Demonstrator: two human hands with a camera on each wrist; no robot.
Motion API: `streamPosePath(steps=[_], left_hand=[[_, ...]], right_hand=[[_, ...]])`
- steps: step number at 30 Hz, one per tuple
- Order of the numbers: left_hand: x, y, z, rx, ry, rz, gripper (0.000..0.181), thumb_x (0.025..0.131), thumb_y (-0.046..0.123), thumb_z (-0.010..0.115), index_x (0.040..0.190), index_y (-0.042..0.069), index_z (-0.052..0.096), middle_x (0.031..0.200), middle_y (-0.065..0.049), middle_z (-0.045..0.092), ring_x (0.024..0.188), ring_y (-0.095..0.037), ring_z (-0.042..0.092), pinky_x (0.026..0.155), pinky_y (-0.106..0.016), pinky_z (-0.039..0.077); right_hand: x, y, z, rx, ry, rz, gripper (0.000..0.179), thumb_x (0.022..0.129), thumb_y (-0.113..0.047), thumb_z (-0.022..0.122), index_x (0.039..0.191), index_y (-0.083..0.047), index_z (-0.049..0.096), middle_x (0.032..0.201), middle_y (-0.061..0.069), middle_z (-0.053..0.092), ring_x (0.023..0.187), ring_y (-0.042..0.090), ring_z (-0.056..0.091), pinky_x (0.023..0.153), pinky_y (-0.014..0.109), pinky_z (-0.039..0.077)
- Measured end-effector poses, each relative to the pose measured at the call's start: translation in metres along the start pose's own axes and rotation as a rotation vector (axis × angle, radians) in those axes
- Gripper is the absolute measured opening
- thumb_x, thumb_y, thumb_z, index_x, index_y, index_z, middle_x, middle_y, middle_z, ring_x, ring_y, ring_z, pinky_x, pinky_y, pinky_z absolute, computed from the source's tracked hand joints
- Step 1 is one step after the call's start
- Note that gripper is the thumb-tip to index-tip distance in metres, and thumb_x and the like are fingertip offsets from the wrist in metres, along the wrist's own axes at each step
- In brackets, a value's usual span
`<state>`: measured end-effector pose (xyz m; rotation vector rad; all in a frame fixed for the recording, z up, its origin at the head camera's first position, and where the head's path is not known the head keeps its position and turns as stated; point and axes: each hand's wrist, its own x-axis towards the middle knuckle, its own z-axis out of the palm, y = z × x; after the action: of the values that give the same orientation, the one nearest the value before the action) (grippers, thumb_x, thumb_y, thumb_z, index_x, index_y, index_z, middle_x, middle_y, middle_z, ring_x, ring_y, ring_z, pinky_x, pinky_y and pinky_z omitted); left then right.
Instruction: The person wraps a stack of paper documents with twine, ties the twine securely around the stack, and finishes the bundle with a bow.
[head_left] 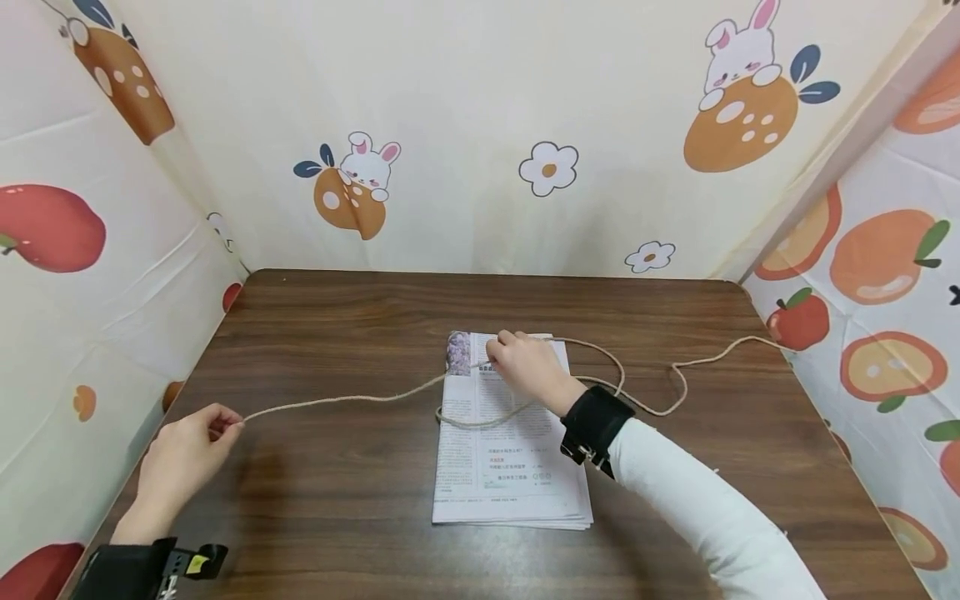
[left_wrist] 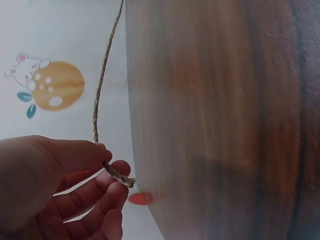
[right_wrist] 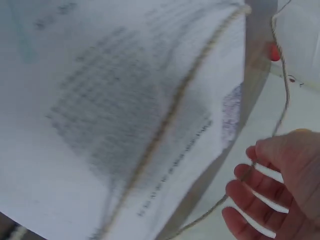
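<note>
A thin beige twine (head_left: 360,399) runs across the tabletop in the head view. Near the table's left edge my left hand (head_left: 180,467) pinches it between thumb and fingers. The left wrist view shows the frayed end of the twine (left_wrist: 120,176) poking out past those fingertips. Over the upper part of a folded newspaper stack (head_left: 517,500), my right hand (head_left: 531,367) pinches the twine farther along, as the right wrist view also shows. From there the twine loops loosely over the paper and trails right. Part of it is hidden behind the right hand and wrist.
The dark wood table (head_left: 337,492) is bordered by a cream back curtain (head_left: 465,208) with rabbit prints and fruit-printed side sheets (head_left: 892,450). The far portion of twine (head_left: 720,357) reaches the table's right edge. Black bands (head_left: 596,425) circle the wrists.
</note>
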<state>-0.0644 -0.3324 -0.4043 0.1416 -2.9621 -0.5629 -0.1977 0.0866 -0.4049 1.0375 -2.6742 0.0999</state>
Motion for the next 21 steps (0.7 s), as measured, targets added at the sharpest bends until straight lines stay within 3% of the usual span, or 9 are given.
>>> streamPosePath(steps=[7,11,15,18,21], left_hand=[[-0.005,-0.01,0.0,0.034,-0.064,-0.071,0.012,0.084,0.016,0.062,0.089,0.005,0.063,0.075,-0.008,0.062,0.057,-0.018,0.054,0.043,-0.033,0.035],[-0.004,0.001,0.004,0.054,-0.033,-0.034,0.014,0.083,0.016,0.064,0.089,0.004,0.063,0.079,-0.011,0.062,0.057,-0.02,0.055,0.043,-0.034,0.036],[0.0,0.036,0.014,0.039,0.038,0.086,0.012,0.081,0.015,0.066,0.089,0.006,0.064,0.079,-0.01,0.063,0.055,-0.015,0.052,0.044,-0.03,0.035],[0.006,0.072,0.025,0.025,0.073,0.198,0.01,0.08,0.015,0.068,0.087,0.01,0.064,0.079,-0.005,0.063,0.057,-0.013,0.052,0.046,-0.029,0.036],[0.011,0.11,0.039,0.013,0.07,0.298,0.01,0.078,0.017,0.071,0.085,0.014,0.065,0.079,0.0,0.061,0.061,-0.013,0.054,0.05,-0.03,0.04]], right_hand=[[-0.017,0.011,0.006,0.111,-0.033,0.013,0.007,0.084,-0.015,0.064,0.091,-0.015,0.064,0.084,0.001,0.059,0.067,0.015,0.058,0.052,0.027,0.044],[-0.034,0.02,0.008,0.115,-0.04,0.07,0.007,0.083,-0.015,0.066,0.089,-0.015,0.063,0.083,0.0,0.059,0.067,0.013,0.057,0.054,0.028,0.044],[-0.049,0.026,0.007,0.111,-0.037,0.1,0.007,0.082,-0.013,0.067,0.087,-0.015,0.062,0.083,0.0,0.059,0.066,0.013,0.057,0.054,0.028,0.044],[-0.058,0.026,0.004,0.116,-0.014,0.089,0.008,0.081,-0.013,0.068,0.086,-0.014,0.062,0.081,0.0,0.057,0.067,0.014,0.057,0.054,0.027,0.044],[-0.064,0.024,0.001,0.116,-0.002,0.066,0.009,0.081,-0.013,0.069,0.087,-0.014,0.063,0.08,0.0,0.057,0.067,0.013,0.058,0.054,0.026,0.044]])
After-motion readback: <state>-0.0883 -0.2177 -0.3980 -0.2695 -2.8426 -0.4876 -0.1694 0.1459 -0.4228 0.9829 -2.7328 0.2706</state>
